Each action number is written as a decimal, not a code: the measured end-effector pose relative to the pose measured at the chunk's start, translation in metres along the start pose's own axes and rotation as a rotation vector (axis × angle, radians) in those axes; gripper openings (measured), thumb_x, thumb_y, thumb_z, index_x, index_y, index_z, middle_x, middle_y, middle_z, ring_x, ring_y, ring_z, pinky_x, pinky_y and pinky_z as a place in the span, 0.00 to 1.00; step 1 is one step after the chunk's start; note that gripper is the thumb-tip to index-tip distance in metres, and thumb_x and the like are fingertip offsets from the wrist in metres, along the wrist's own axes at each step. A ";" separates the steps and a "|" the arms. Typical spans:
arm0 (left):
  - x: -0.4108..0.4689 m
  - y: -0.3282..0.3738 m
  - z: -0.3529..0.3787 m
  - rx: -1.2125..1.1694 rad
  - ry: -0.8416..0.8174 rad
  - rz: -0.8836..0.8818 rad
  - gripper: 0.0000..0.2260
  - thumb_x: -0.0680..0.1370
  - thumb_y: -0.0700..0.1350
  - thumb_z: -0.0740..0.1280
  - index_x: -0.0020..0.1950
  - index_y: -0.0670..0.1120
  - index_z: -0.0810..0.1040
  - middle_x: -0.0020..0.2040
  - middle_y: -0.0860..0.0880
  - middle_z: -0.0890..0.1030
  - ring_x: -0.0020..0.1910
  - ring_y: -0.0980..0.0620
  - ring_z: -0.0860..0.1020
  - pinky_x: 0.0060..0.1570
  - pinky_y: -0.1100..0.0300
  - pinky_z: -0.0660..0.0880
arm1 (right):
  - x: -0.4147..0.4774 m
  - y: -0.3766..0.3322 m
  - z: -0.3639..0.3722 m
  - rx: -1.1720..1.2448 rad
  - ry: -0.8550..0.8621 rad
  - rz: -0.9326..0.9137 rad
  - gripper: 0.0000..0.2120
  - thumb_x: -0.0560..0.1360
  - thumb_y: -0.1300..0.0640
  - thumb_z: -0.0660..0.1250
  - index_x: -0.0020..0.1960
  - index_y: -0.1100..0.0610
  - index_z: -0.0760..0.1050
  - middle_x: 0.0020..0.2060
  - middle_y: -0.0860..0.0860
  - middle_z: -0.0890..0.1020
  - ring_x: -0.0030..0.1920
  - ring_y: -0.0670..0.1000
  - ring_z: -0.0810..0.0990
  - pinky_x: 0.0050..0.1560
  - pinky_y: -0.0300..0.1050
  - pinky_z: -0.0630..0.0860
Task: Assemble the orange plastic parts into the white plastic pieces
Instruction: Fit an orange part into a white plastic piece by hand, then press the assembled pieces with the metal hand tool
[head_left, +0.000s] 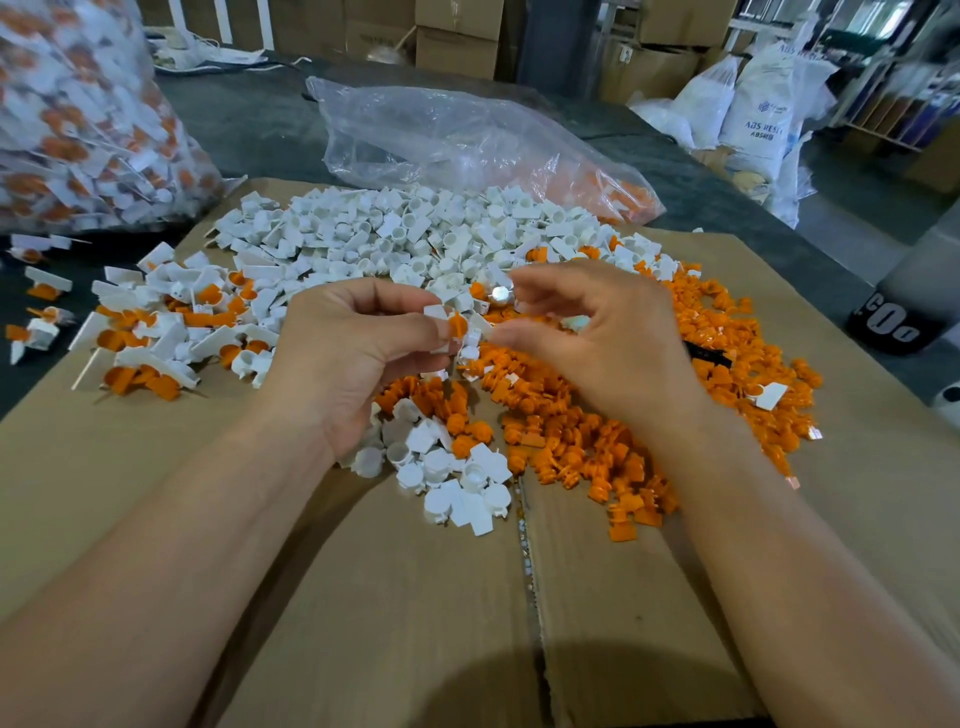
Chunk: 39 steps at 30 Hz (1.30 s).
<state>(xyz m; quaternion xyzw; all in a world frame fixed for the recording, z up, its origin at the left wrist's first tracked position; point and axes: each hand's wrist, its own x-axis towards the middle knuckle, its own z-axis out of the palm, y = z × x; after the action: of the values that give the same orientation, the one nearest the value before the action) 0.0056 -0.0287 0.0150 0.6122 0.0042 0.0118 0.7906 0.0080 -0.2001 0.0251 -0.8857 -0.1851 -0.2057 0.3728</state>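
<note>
Two hands work over piled parts (363, 244) on cardboard (363, 597).
Left hand (348, 358) pinches a white piece (435, 313) holding an orange part (457, 326); right hand (602, 338) curls beside it, grip unclear.

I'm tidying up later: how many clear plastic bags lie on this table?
2. A full bag of orange-and-white pieces at far left; a nearly empty bag behind the white pile. Others may lie out of frame.

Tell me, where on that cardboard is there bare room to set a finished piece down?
Bare cardboard lies nearest the person, both sides of the taped seam, below the piles. Crowded: white pieces far, orange parts right, assembled pieces left.
</note>
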 end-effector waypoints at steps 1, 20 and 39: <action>0.000 0.000 0.000 -0.003 0.001 0.001 0.09 0.66 0.27 0.70 0.36 0.40 0.77 0.28 0.47 0.81 0.29 0.51 0.82 0.29 0.65 0.77 | 0.002 0.003 -0.009 -0.066 0.018 0.065 0.24 0.66 0.45 0.72 0.58 0.55 0.78 0.45 0.46 0.79 0.47 0.44 0.78 0.51 0.41 0.76; 0.003 0.001 -0.003 -0.100 0.016 0.015 0.13 0.55 0.35 0.70 0.38 0.40 0.78 0.29 0.46 0.82 0.30 0.50 0.82 0.28 0.66 0.76 | 0.009 0.052 -0.044 -0.629 -0.476 0.605 0.44 0.65 0.38 0.71 0.74 0.52 0.56 0.72 0.55 0.63 0.70 0.58 0.62 0.68 0.58 0.61; 0.009 -0.002 -0.002 -0.313 0.047 0.098 0.11 0.59 0.34 0.69 0.40 0.41 0.76 0.31 0.48 0.82 0.35 0.49 0.83 0.33 0.65 0.78 | 0.007 0.014 -0.037 -0.587 0.110 0.096 0.11 0.75 0.50 0.62 0.53 0.55 0.77 0.43 0.51 0.78 0.48 0.55 0.71 0.43 0.46 0.62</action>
<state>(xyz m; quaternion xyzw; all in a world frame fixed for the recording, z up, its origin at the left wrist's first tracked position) 0.0141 -0.0269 0.0126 0.4806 -0.0093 0.0652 0.8745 0.0126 -0.2350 0.0444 -0.9508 -0.0551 -0.2803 0.1196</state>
